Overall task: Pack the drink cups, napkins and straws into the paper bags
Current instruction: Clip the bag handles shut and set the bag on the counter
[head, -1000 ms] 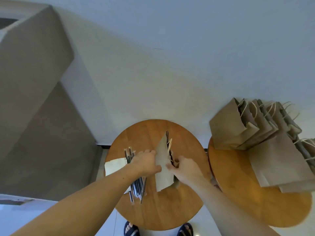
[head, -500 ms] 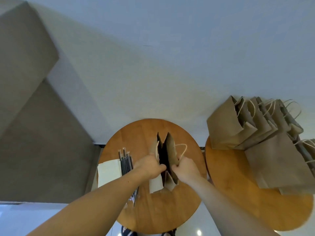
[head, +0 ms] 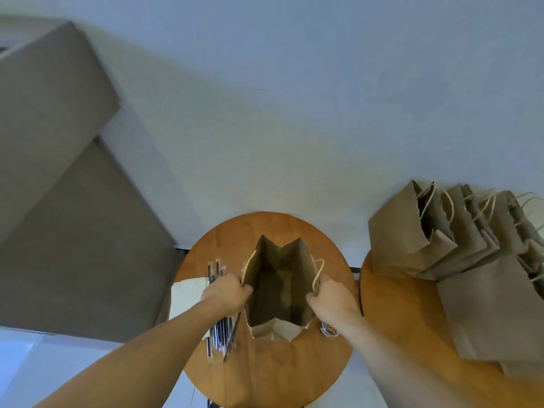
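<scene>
1. Round table (head: 265, 372): wooden top, taken as the reference for every placement below.
2. Paper bag (head: 279, 257): stood upright at the middle of the round table, with its mouth pulled wide and facing up. The near wall is folded outward toward the table's near edge.
3. Left hand (head: 228, 293): held over the table's left half. The fingers are curled round the bag's left rim, which is gripped.
4. Right hand (head: 331, 295): held over the table's right half. The fingers are closed on the bag's right rim, just beside a twine handle (head: 318, 275).
5. Straws (head: 219, 334): a dark wrapped bundle laid on the table's left part, partly covered by the left wrist.
6. Napkins (head: 188, 298): a pale stack at the table's left edge, just beside the straws.
7. Small round printed item (head: 329, 330): glimpsed on the table's right part under the right wrist, too hidden to be identified.
8. Folded bags (head: 441, 240): brown paper, heaped on a second table (head: 397, 319) just right of the round table.
</scene>
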